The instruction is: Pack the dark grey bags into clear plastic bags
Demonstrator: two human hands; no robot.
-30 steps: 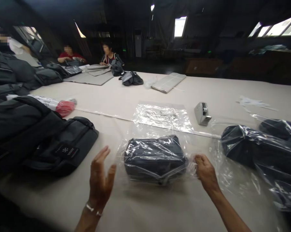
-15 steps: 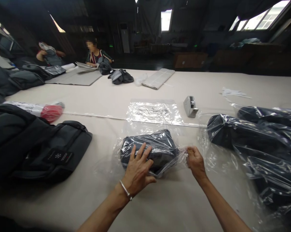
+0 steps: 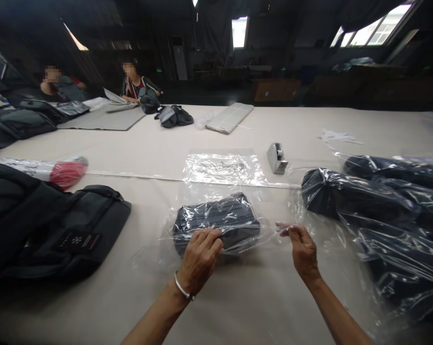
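Observation:
A dark folded bag (image 3: pixel 234 211) lies inside a clear plastic bag (image 3: pixel 268 235) on the table in front of me. My left hand (image 3: pixel 202 254), with a bracelet at the wrist, is closed at the near side of the bundle, its curled fingers gripping the plastic film. To the right of the bundle, my right hand (image 3: pixel 301 247) pinches the loose end of the plastic, its fingertips partly extended along the film. Just beyond the bundle lies a flat stack of clear plastic bags (image 3: pixel 222 167) with printed text.
Dark backpacks (image 3: pixel 94 220) lie at the left beside a red-ended wrapped roll (image 3: pixel 68 173). A tape dispenser (image 3: pixel 277 158) stands past the plastic stack. Several plastic-wrapped dark bundles (image 3: pixel 360 194) fill the right. Two people sit across the table (image 3: pixel 159 148) at the far left.
My left hand has gone from lying spread on top of the bundle to curled fingers at its near side. My right hand has shifted slightly right, its fingertips now more extended along the plastic.

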